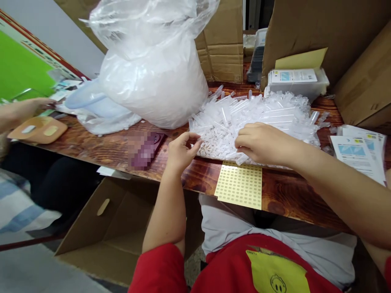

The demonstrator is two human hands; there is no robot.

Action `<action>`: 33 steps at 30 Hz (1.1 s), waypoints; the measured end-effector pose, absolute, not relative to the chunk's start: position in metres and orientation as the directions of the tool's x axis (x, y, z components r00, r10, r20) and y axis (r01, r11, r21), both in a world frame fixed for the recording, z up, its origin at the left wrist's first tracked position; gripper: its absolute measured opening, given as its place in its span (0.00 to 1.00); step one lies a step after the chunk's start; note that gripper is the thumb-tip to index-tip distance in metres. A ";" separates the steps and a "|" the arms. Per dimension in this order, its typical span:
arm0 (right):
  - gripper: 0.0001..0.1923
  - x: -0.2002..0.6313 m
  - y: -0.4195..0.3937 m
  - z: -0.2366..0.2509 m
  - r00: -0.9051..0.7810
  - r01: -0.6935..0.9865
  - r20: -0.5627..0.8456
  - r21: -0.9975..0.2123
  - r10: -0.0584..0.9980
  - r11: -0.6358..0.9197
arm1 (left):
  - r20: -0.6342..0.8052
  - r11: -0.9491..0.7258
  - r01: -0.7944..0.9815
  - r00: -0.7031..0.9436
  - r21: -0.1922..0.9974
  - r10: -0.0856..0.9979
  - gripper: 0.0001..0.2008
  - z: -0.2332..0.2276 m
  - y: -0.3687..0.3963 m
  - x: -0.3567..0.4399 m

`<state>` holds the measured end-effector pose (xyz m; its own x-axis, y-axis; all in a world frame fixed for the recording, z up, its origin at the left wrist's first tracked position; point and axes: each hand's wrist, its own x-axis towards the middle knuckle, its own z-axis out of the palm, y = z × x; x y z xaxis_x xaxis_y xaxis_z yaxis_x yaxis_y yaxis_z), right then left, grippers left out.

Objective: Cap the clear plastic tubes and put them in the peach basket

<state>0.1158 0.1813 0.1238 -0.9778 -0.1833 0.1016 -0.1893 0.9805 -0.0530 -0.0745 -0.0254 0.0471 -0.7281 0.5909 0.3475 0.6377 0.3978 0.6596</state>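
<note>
Currently, both hands work at the near edge of a heap of clear plastic tubes (262, 116) lying on the wooden surface (100, 148). Left hand (181, 152): fingers pinched together on a small clear piece at the heap's left edge. Right hand (264, 143): fingers curled closed around several tubes. A yellow sticker sheet (240, 185) lies just beside the heap, a large white plastic bag (155, 77) behind.

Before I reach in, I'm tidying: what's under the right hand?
The right hand rests on a heap of clear plastic tubes. Whatever lies beneath the heap, and the fingertips, is covered.
</note>
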 end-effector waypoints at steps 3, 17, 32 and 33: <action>0.10 0.084 0.165 0.129 -0.966 -0.209 -0.162 0.030 -0.201 0.977 | 0.338 0.241 0.499 -0.802 0.833 0.493 0.14 0.033 -0.031 -0.064; 0.20 -0.040 0.149 0.094 -0.996 -0.051 -0.075 0.035 -0.048 0.998 | 0.356 -0.047 0.359 -0.886 0.932 0.295 0.16 -0.004 -0.029 -0.044; 0.07 0.032 0.157 0.113 -0.959 -0.041 0.235 -0.674 0.161 0.738 | 0.241 -0.263 0.135 -0.871 0.955 0.427 0.17 0.008 -0.038 -0.029; 0.08 0.050 0.159 0.111 -0.955 -0.106 0.249 -0.790 0.159 0.603 | 0.255 -0.285 0.135 -0.859 0.949 0.444 0.16 0.011 -0.039 -0.024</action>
